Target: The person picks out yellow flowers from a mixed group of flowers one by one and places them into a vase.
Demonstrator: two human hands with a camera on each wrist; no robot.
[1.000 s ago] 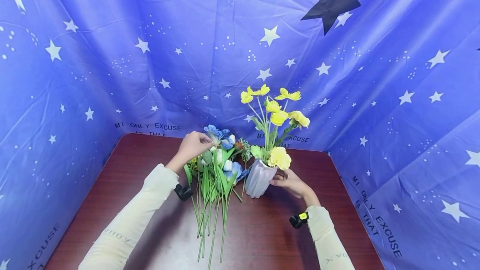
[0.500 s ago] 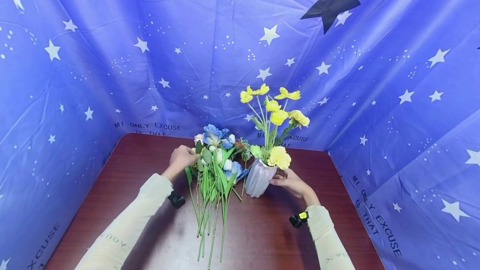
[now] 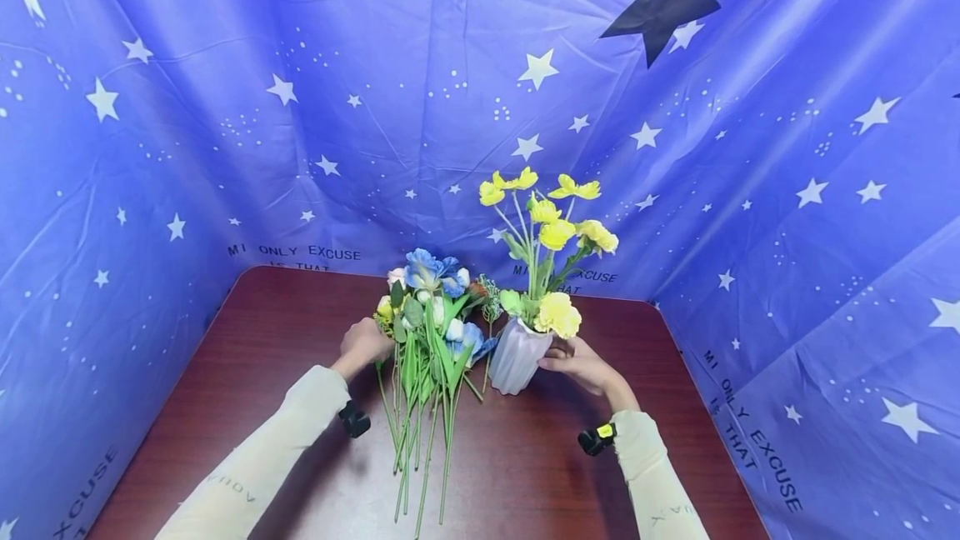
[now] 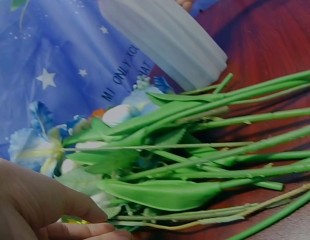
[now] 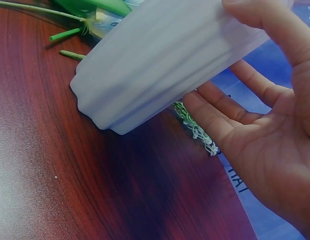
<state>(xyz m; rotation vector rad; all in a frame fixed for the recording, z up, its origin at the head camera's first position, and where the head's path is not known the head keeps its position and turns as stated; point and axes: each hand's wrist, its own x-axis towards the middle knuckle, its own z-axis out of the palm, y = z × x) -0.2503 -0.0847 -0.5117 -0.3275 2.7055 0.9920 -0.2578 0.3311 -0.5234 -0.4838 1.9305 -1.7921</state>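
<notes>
A pale lilac fluted vase [image 3: 520,357] holds several yellow flowers [image 3: 557,234]. My right hand [image 3: 581,365] grips the vase from its right side; in the right wrist view the thumb lies over the upper side and the fingers [image 5: 210,107] support underneath. To the left lies a pile of loose flowers with blue blooms [image 3: 424,269], white buds [image 3: 438,311] and long green stems [image 3: 420,440]. My left hand [image 3: 366,344] is at the pile's left edge. In the left wrist view, its thumb and fingertips pinch a thin brownish flower stem [image 4: 170,216]; its bloom is mostly hidden.
The dark red wooden table [image 3: 300,307] has rounded far corners. A blue star-printed cloth [image 3: 420,65] hangs around its back and sides. A sprig of tiny white flowers [image 5: 197,131] lies behind the vase.
My left hand has moved from the blue bloom down and left to the pile's edge, uncovering a pink bud and yellow blossoms. My right hand and the vase have stayed in place.
</notes>
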